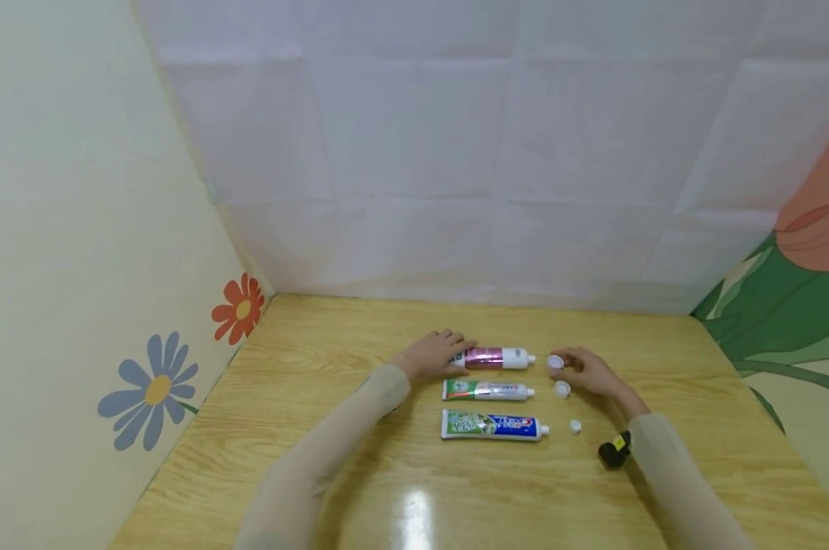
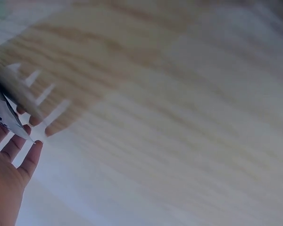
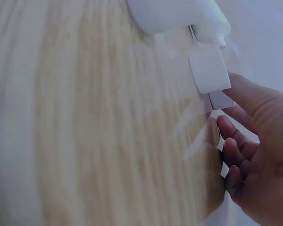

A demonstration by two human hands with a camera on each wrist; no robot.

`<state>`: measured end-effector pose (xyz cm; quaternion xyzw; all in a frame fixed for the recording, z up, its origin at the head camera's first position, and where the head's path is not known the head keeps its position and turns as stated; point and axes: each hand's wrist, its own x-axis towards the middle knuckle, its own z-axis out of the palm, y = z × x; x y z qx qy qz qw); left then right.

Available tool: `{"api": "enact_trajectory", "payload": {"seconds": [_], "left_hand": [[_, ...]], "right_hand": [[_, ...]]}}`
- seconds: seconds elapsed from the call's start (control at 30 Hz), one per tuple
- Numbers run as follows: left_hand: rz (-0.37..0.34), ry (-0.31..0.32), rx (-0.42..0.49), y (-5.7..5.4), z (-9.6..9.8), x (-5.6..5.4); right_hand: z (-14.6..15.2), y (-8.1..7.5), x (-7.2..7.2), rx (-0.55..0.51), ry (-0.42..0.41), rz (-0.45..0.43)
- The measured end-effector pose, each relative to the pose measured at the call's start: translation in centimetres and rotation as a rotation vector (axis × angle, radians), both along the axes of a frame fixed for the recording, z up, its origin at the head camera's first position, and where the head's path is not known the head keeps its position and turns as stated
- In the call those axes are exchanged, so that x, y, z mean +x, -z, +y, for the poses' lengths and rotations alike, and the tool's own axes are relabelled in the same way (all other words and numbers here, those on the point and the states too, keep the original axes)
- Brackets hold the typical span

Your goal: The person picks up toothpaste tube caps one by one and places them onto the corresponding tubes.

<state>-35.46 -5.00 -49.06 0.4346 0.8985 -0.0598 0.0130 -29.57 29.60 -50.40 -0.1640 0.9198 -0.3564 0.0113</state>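
Three toothpaste tubes lie in a row on the wooden table, nozzles to the right. My left hand (image 1: 436, 354) grips the tail end of the farthest, a pink and white toothpaste tube (image 1: 486, 358); its tail (image 2: 8, 117) shows by the fingers in the left wrist view. Nearer me are a green and silver tube (image 1: 490, 390) and a green and blue tube (image 1: 494, 425). My right hand (image 1: 588, 372) pinches a white cap (image 1: 555, 362) just right of the pink tube's bare nozzle. In the right wrist view the thumb is at the edge of the cap (image 3: 210, 69).
A second white cap (image 1: 561, 389) and a smaller cap (image 1: 575, 426) lie right of the nearer tubes' nozzles. A small black object with a yellow label (image 1: 615, 451) sits by the right sleeve. A white sheet (image 1: 414, 153) hangs behind the table (image 1: 359, 321).
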Motion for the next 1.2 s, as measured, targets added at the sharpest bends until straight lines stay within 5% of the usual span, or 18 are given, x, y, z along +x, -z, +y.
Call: {"api": "enact_trajectory", "payload": {"seconds": [0.5,1.2], "left_hand": [[0.011,0.033,0.010,0.1,0.7,-0.2],[0.010,0.112,0.022,0.6,1.4,-0.9]], "right_hand": [[0.0,0.5,0.1,-0.077,0.055,-0.115],[-0.1,0.6,0.2,-0.067,0.076,-0.098]]}}
